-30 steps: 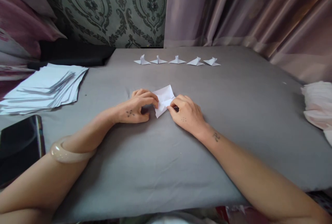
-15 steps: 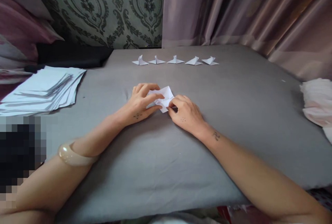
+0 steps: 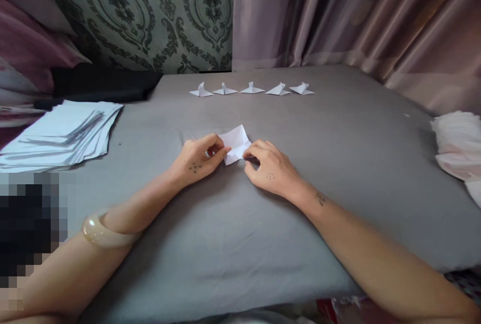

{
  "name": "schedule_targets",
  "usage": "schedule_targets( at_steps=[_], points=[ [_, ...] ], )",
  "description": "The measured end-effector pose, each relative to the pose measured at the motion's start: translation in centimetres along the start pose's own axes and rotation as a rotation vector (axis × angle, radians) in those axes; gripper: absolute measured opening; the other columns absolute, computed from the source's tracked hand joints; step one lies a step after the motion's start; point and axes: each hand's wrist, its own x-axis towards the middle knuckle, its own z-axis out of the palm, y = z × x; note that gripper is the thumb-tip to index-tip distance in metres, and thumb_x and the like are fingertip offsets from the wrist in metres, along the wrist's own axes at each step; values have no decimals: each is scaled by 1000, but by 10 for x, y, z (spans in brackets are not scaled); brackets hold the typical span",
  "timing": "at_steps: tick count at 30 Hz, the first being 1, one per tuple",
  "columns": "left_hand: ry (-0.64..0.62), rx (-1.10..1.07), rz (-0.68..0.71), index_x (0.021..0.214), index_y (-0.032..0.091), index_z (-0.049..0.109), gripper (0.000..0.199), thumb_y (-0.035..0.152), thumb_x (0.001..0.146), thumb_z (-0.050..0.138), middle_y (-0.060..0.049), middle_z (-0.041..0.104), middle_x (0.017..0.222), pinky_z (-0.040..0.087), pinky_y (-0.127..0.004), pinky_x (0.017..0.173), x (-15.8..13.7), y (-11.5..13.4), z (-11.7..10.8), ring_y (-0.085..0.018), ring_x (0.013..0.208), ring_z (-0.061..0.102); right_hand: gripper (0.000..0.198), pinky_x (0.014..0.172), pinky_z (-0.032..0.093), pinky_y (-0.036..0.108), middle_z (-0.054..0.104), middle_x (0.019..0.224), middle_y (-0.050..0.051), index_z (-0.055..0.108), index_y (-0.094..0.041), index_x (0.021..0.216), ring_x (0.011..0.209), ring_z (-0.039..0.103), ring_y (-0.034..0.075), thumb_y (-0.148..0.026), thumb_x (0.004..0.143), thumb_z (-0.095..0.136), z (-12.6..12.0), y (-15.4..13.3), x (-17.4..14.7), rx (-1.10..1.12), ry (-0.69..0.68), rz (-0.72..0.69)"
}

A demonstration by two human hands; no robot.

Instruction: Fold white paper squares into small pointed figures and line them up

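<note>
A small white sheet of paper (image 3: 235, 139) with fold creases lies at the middle of the grey cloth. My left hand (image 3: 201, 157) pinches its left edge between thumb and fingers. On the opposite side my right hand (image 3: 271, 168) has its thumb and forefinger closed at the paper's right edge; the fingertips partly hide the contact. Beyond the hands, several folded white paper figures (image 3: 251, 88) with pointed wings stand in a row near the table's far side.
A stack of white paper sheets (image 3: 67, 128) lies at the left, in front of a black folded item (image 3: 108, 82). At the right edge is a pale crumpled cloth or bag (image 3: 456, 143). Pink curtains (image 3: 270, 13) and a patterned wall (image 3: 158, 13) stand behind the table.
My left hand's fingers, spread over the paper before, have drawn back to pinch its left edge, uncovering more of the sheet. My right hand stays at the right edge, its thumb slightly lower.
</note>
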Motion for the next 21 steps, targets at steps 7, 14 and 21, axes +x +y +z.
schedule_targets(
  at_steps=[7,14,21],
  points=[
    [-10,-164,187,99,17,62,17,21,84,55,-8,68,100,51,-27,79,0,-1,0,-16,89,64,22,77,42,29,65,96,4,65,-20,85,89,56,17,-9,76,47,-1,5,1,69,0,-2],
    [-171,-69,373,116,18,57,30,14,87,49,-11,62,120,49,-31,93,2,-5,6,-18,107,61,21,70,45,29,65,87,4,59,-19,88,76,59,16,-11,71,49,0,15,8,181,65,172],
    [-262,-5,517,112,17,60,29,11,89,44,-12,63,119,47,-37,97,4,-10,12,-21,112,58,27,74,50,30,67,88,3,58,-20,93,78,63,15,-12,68,52,1,24,13,373,141,348]
  ],
)
